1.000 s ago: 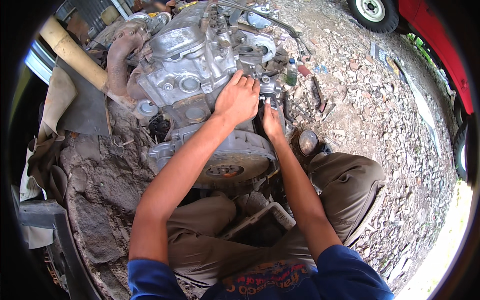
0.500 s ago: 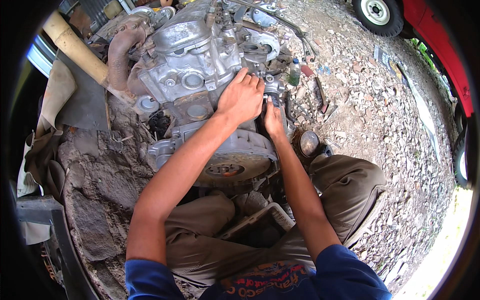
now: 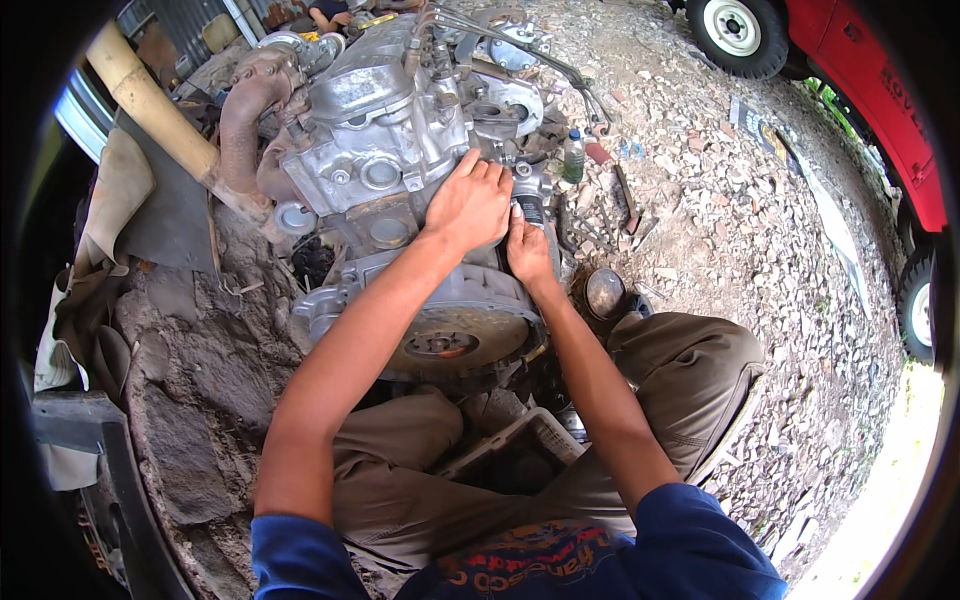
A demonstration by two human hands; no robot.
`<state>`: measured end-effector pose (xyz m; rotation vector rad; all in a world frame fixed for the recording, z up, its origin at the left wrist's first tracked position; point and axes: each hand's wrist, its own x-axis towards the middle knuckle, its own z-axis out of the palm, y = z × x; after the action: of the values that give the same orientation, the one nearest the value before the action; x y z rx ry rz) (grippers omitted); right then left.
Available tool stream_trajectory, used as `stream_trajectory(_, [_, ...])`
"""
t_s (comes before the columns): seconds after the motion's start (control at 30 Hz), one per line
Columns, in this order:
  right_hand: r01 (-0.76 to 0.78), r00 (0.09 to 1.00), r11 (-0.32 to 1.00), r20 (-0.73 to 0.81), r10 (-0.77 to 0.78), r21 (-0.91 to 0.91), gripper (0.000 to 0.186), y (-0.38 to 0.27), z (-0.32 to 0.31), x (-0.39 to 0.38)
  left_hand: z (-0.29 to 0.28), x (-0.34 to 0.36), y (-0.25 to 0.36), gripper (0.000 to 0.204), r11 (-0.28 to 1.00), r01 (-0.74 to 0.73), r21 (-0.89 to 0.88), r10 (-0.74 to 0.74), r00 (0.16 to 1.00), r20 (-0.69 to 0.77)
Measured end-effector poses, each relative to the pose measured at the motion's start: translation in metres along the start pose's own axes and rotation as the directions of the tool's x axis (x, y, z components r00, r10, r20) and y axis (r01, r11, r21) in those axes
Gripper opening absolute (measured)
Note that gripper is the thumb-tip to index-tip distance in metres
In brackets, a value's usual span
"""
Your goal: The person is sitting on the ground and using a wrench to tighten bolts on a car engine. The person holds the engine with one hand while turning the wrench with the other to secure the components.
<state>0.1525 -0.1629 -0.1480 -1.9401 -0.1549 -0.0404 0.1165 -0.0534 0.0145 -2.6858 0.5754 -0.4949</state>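
Observation:
A large grey metal engine (image 3: 357, 85) stands on the ground before me, its round flywheel (image 3: 470, 335) facing my lap. My left hand (image 3: 468, 205) lies against the engine's right side, back up and fingers curled. Close beside it, my right hand (image 3: 529, 248) is closed with its thumb pointing up. What either hand grips is hidden behind the fingers. Right by the right thumb is a dark cylinder with a pale band, like an oil filter (image 3: 532, 210), under a metal housing (image 3: 530, 180).
A plastic bottle (image 3: 573, 157) and a long-handled tool (image 3: 627, 205) lie on gravel to the right. Bent metal pipes (image 3: 545, 60) reach over the engine. A crate (image 3: 545, 440) sits between my legs. A bamboo pole (image 3: 150, 95) leans left. A red vehicle (image 3: 870, 90) stands far right.
The view has shifted slightly, so the engine and gravel sit a little differently in it. Both hands stay at the same spot on the engine; the dark cylinder shows more clearly now.

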Motion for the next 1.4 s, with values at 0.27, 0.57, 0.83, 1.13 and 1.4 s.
stream_trajectory(0.27, [-0.422,0.863,0.907,0.302,0.404,-0.007,0.083,-0.052,-0.031,-0.005,0.002,-0.007,-0.003,0.046,1.0,0.015,-0.011,-0.015,1.0,0.002])
stream_trajectory(0.57, [-0.205,0.978,0.967,-0.014,0.21,0.153,0.082,-0.017,-0.005,-0.01,0.009,-0.01,-0.001,0.042,1.0,-0.022,0.006,0.023,0.99,-0.142])
stream_trajectory(0.83, [-0.16,0.987,0.941,0.054,0.151,0.298,0.07,0.014,0.002,0.01,0.002,-0.008,0.0,0.048,1.0,-0.005,0.002,0.005,1.0,-0.025])
stream_trajectory(1.13, [0.193,0.974,0.981,-0.117,-0.194,-0.017,0.045,0.02,0.011,0.006,0.004,-0.01,-0.001,0.049,1.0,-0.002,-0.003,0.002,1.0,-0.021])
stream_trajectory(1.4, [0.019,0.994,0.998,-0.109,-0.013,0.057,0.052,0.013,0.008,0.004,0.008,-0.011,-0.002,0.05,1.0,0.0,0.005,0.0,0.999,-0.037])
